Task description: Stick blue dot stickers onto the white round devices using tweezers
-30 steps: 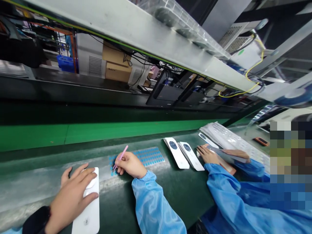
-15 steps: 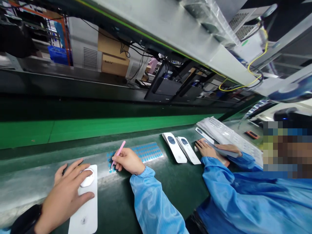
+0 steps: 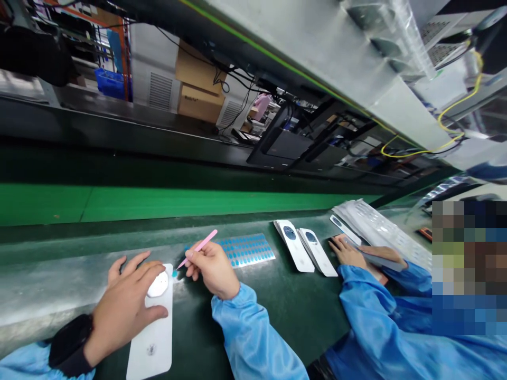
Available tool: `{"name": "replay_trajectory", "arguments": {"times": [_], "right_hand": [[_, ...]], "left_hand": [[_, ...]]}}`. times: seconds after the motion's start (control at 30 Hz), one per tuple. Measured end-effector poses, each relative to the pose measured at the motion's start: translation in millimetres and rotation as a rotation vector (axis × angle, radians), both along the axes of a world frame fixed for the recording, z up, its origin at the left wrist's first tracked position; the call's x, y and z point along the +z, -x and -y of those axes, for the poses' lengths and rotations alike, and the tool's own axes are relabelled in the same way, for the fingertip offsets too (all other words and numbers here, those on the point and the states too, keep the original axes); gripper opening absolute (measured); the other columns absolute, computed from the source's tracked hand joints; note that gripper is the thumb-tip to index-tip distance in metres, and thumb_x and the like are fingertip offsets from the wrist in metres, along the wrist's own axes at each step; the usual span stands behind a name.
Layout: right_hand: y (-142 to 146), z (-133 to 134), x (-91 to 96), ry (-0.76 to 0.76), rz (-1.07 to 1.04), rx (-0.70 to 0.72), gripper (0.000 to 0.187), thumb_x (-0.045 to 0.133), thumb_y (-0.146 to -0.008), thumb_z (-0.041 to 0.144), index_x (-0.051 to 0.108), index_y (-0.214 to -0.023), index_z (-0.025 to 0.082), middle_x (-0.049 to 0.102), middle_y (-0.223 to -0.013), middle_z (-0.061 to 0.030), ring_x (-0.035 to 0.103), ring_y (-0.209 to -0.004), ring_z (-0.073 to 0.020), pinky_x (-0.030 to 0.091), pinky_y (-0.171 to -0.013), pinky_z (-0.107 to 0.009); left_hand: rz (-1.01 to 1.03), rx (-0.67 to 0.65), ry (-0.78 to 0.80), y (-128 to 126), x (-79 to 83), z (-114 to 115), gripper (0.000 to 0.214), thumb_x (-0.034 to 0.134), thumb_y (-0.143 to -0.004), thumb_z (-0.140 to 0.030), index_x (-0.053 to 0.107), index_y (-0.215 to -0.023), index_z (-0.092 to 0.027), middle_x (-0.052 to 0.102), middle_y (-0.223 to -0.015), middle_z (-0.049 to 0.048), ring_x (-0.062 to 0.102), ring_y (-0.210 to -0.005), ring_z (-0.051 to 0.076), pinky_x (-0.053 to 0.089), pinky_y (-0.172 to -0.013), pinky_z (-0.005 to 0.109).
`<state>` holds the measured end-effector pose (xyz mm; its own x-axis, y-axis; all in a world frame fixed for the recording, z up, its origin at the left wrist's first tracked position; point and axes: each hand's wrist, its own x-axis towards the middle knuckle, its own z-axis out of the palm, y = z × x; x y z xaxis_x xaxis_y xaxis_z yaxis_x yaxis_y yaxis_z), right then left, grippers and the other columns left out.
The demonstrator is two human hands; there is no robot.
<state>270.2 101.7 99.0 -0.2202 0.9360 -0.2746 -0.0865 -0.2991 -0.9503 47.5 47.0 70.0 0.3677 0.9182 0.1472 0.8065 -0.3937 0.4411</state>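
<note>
My left hand (image 3: 124, 303) lies on a white phone back cover (image 3: 154, 338) on the dark green bench, fingers spread around its raised camera island (image 3: 158, 285). My right hand (image 3: 212, 266) pinches pink tweezers (image 3: 197, 248) whose tip carries a small blue sticker (image 3: 175, 273) just right of the cover's top edge. A sheet of blue stickers (image 3: 247, 249) lies behind my right hand.
Two white covers with round blue stickers (image 3: 304, 245) lie to the right. A co-worker in a blue sleeve (image 3: 380, 306) handles a cover (image 3: 376, 258) beside a stack of clear trays (image 3: 376, 224). A green conveyor belt (image 3: 158, 203) runs behind the bench.
My right hand has lifted the tweezers off the sticker sheet with a blue sticker and moved left towards the cover. My left hand stays on the cover.
</note>
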Motion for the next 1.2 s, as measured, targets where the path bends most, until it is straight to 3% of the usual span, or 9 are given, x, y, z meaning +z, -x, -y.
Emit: {"name": "replay_trajectory", "arguments": {"times": [0.2, 0.6, 1.2], "right_hand": [[22.9, 10.4, -7.5, 0.025, 0.047, 0.028, 0.051, 0.083, -0.068, 0.064, 0.057, -0.069, 0.019, 0.062, -0.057, 0.0001, 0.054, -0.042, -0.0098, 0.039, -0.038, -0.02], [23.5, 15.7, 2.3, 0.087, 0.171, 0.052, 0.044, 0.076, -0.07, 0.06, 0.057, -0.071, 0.02, 0.06, -0.051, 0.0012, 0.05, -0.038, -0.0096, 0.039, -0.039, -0.021], [24.6, 17.1, 8.1, 0.131, 0.217, 0.048, 0.027, 0.074, -0.081, 0.04, 0.059, -0.074, 0.019, 0.062, -0.051, 0.0027, 0.052, -0.038, -0.01, 0.04, -0.04, -0.02]], "left_hand": [[0.029, 0.004, 0.019, -3.9, 5.2, 0.5, 0.055, 0.079, -0.063, -0.03, 0.071, -0.117, -0.032, 0.08, -0.127, 0.004, 0.059, -0.138, 0.042, 0.034, -0.116, 0.065], [-0.005, -0.027, 0.08, -5.5, 19.2, 0.6, 0.036, 0.08, -0.065, -0.029, 0.063, -0.097, -0.03, 0.078, -0.132, 0.0049, 0.059, -0.139, 0.043, 0.037, -0.114, 0.074], [-0.017, -0.027, 0.105, -4.9, 25.4, 0.9, 0.033, 0.082, -0.067, -0.037, 0.065, -0.095, -0.03, 0.078, -0.132, 0.0016, 0.057, -0.141, 0.041, 0.033, -0.118, 0.068]]}}
